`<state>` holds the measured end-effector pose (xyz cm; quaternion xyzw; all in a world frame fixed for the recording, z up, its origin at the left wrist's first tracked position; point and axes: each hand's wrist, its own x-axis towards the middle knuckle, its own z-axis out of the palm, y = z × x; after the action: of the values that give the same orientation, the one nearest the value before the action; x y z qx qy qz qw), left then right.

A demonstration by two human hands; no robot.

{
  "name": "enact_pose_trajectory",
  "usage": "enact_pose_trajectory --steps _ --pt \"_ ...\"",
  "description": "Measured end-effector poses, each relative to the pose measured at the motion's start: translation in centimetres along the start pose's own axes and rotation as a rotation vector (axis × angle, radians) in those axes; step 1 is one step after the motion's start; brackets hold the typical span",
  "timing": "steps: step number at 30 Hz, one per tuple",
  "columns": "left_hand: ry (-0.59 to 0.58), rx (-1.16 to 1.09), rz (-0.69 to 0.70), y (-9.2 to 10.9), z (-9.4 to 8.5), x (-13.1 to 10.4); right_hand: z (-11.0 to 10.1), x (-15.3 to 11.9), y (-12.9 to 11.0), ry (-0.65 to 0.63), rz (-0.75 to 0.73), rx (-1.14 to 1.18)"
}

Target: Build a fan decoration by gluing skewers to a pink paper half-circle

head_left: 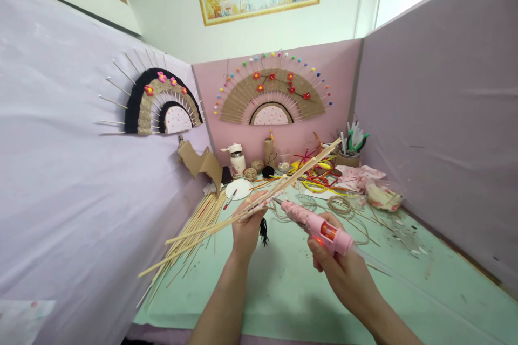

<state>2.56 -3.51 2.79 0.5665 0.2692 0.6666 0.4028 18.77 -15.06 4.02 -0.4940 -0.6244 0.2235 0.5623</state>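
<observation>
My left hand (247,229) is closed round a stick assembly (309,166), several pale wooden sticks that slant up to the right and splay at the lower left. A narrow spotted strip shows across the sticks near my fingers, and a black tassel (263,232) hangs just beside the hand. In my right hand (335,256) is a pink glue gun (309,218), gripped by its handle with a red light glowing. Its metal nozzle points left, close to the sticks by my left fingers; whether it touches them I cannot tell. A clear glue stick trails from its back.
Loose sticks (194,229) are spread at the left. Behind stand a white bottle (237,160), yarn balls, coloured pipe cleaners (319,178) and a pot of tools (348,158). Twine (342,206) and pink fabric (360,177) lie right. Two woven fans (232,102) hang on the partitions.
</observation>
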Motion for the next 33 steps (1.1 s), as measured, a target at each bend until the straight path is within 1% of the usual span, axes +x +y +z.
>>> enact_pose_trajectory --steps 6,13,19,24,29,33 --pt "-0.019 -0.031 0.030 0.26 0.24 0.08 -0.04 0.16 0.24 0.003 0.016 -0.011" --pt "0.057 0.006 0.009 -0.11 0.33 0.12 -0.05 0.26 0.24 0.035 0.036 0.019" --pt "0.059 0.001 0.005 -0.03 0.31 0.14 -0.20 0.47 -0.04 0.055 0.031 0.031" --pt "0.055 -0.018 -0.020 -0.24 0.03 0.10 -0.28 0.60 0.01 0.056 0.058 0.058" --pt "0.023 -0.032 -0.010 -0.56 -0.24 0.11 -0.27 0.65 0.24 0.048 0.082 0.066" --pt "0.053 0.010 -0.002 -0.23 -0.03 0.17 -0.28 0.82 0.29 0.048 0.077 0.063"
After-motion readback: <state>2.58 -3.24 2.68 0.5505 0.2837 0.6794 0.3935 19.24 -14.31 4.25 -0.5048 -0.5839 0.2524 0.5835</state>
